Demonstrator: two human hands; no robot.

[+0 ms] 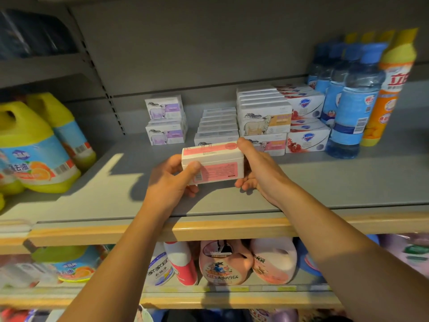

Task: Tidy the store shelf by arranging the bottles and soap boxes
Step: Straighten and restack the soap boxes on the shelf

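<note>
Pink-labelled soap box (213,162) held by left grip (173,180) and right grip (254,166); careless placement ahead could topple stacked boxes (263,112).

Ahead of me: grey back panel (209,43), slotted upright (102,75) at its left, dark wrapped packs (30,33) upper left, wood-coloured edge strip (209,231) below.

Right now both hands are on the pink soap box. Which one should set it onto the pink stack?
Probably right. The right hand grips the pink soap box's right end, on the side nearest the pink-label stack. The left hand holds the far end and would have to cross over.
</note>
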